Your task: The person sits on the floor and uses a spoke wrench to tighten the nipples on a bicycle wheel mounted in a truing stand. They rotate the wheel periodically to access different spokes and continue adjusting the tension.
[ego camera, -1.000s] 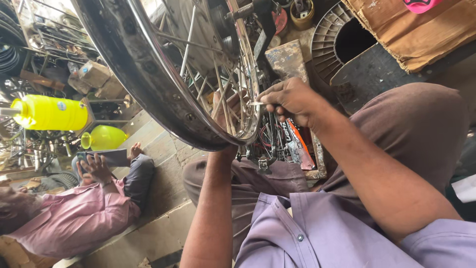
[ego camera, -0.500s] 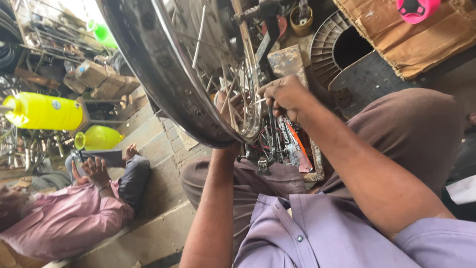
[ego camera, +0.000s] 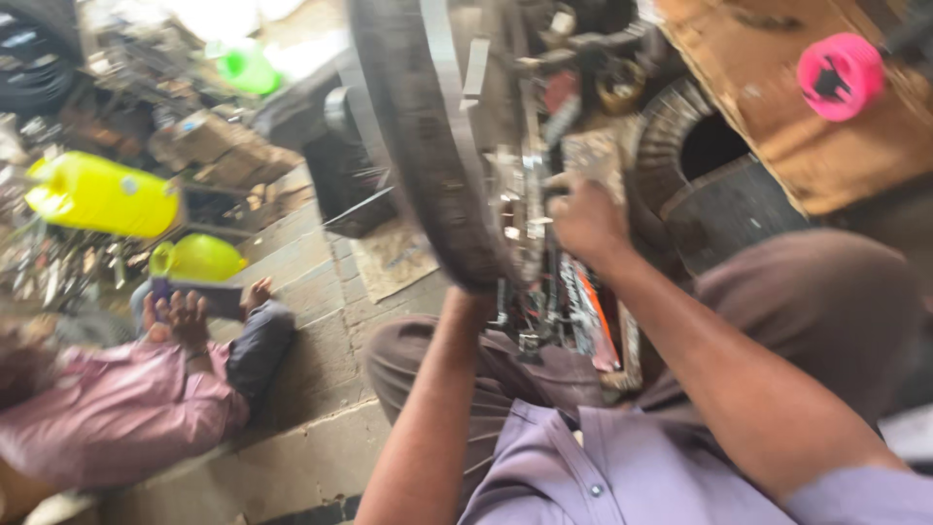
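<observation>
Clenched right hand [ego camera: 583, 222] grips among thin metal spokes [ego camera: 525, 209] of large black-tyred bicycle wheel [ego camera: 428, 146], upright over lap; blur hides exact hold. Left hand hidden behind tyre, grip cannot be told. Beyond, seated person in pink shirt [ego camera: 126, 408], yellow plastic jerrycan [ego camera: 102, 194]

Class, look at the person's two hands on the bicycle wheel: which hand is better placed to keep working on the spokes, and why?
Probably the right hand: it sits at the spokes inside the wheel. The left hand is hidden behind the tyre, seemingly steadying it from below.
</observation>
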